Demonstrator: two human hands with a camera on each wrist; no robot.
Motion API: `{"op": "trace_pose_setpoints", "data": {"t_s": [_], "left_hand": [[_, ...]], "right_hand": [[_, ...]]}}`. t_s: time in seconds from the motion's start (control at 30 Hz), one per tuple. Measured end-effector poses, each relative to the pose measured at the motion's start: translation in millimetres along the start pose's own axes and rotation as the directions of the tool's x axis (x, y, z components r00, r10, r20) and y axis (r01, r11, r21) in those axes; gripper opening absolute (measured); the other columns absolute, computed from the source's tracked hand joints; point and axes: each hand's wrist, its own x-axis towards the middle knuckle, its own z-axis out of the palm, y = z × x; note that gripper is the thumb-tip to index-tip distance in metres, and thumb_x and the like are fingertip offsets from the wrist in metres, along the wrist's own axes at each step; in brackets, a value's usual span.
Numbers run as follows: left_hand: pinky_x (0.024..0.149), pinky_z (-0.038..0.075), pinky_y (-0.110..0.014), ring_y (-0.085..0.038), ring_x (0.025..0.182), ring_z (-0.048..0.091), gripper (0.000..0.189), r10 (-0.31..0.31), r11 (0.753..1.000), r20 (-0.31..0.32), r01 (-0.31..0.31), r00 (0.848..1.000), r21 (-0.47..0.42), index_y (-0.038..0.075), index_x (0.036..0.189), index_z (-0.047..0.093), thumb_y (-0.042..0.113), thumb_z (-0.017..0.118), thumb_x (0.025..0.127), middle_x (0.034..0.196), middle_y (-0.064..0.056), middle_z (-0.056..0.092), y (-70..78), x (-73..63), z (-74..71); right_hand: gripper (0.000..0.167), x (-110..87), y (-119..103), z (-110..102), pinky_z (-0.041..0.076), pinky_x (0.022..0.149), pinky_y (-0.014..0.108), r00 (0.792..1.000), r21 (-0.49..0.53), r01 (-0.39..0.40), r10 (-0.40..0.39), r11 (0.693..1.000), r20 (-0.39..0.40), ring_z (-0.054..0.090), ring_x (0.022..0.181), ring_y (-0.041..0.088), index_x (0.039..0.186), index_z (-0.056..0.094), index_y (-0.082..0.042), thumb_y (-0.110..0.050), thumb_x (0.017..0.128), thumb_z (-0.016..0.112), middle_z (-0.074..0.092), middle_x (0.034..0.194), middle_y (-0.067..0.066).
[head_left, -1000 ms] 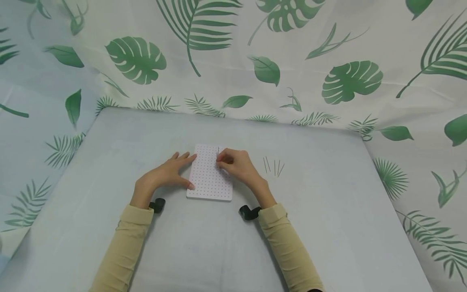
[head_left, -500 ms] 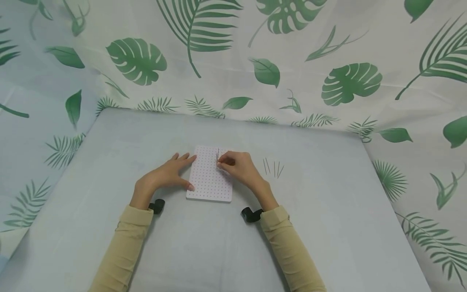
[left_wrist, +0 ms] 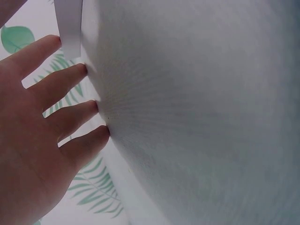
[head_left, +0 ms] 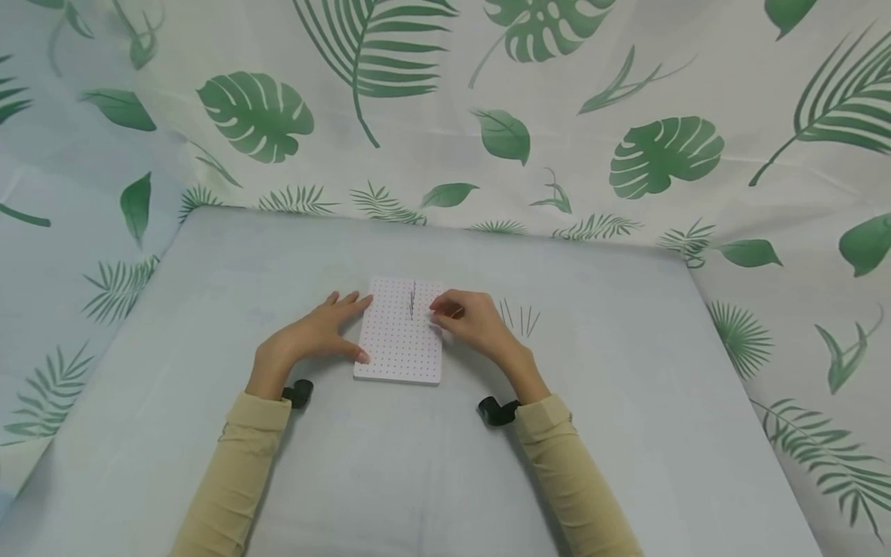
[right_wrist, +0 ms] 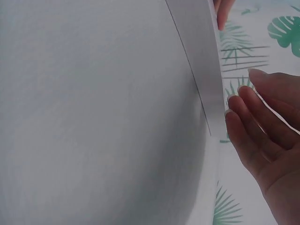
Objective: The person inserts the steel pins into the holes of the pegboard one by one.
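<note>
A white board (head_left: 390, 356) dotted with rows of small holes lies on the table. Several thin dark pins (head_left: 412, 300) stand in its upper middle; in the right wrist view these pins (right_wrist: 246, 57) stick out from its face. My left hand (head_left: 313, 329) is spread along the board's left side, with thumb and index finger at its edge. In the left wrist view the other fingertips of that hand (left_wrist: 42, 108) rest on the table. My right hand (head_left: 476, 321) hovers over the board's right edge, fingers loosely bent, nothing visible between them.
Several loose thin pins (head_left: 522, 317) lie on the table (head_left: 626, 348) right of the board, just beyond my right hand. A leaf-printed cloth (head_left: 418, 155) rises behind the table and at both sides.
My right hand has let go of a pin in the board and drawn back to the right, uncovering the standing pins. My left hand stays at the board's left side.
</note>
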Motion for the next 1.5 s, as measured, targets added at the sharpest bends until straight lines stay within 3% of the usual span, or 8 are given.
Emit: {"op": "trace_pose_setpoints", "data": {"t_s": [0.9, 1.2, 1.5], "left_hand": [[0.123, 0.007, -0.071, -0.047, 0.158, -0.004, 0.105, -0.011, 1.000, -0.006, 0.011, 1.000, -0.011, 0.014, 0.164, 0.025, 0.035, 0.086, 0.082, 0.172, -0.019, 0.012, 2.8, -1.3, 1.3], [0.124, 0.007, -0.070, -0.047, 0.158, -0.004, 0.105, -0.001, 1.000, -0.011, 0.001, 1.000, -0.014, 0.013, 0.164, 0.025, 0.035, 0.086, 0.082, 0.172, -0.019, 0.012, 1.4, -2.7, 0.8], [0.123, 0.007, -0.070, -0.047, 0.158, -0.004, 0.106, 0.000, 1.000, -0.009, 0.000, 1.000, -0.012, 0.013, 0.164, 0.025, 0.036, 0.086, 0.081, 0.172, -0.019, 0.012, 2.2, -3.3, 0.5]], "right_hand": [[0.033, -40.5, 39, -42, 0.060, 0.084, 0.038, 0.978, 0.053, -0.205, 0.206, 0.977, -0.015, 0.071, 0.096, 0.022, 0.120, 0.070, -0.009, -0.018, 0.090, 0.081, 0.075, 0.109, 0.005], [0.036, -54.3, 51, -60, 0.059, 0.088, 0.042, 0.975, 0.068, -0.218, 0.220, 0.974, -0.028, 0.072, 0.101, 0.026, 0.124, 0.067, -0.007, -0.016, 0.091, 0.079, 0.075, 0.115, 0.009], [0.036, -64.6, 65, -74, 0.059, 0.089, 0.045, 0.964, 0.008, -0.261, 0.261, 0.965, -0.048, 0.072, 0.104, 0.030, 0.127, 0.067, -0.006, -0.014, 0.093, 0.076, 0.074, 0.116, 0.013]]}}
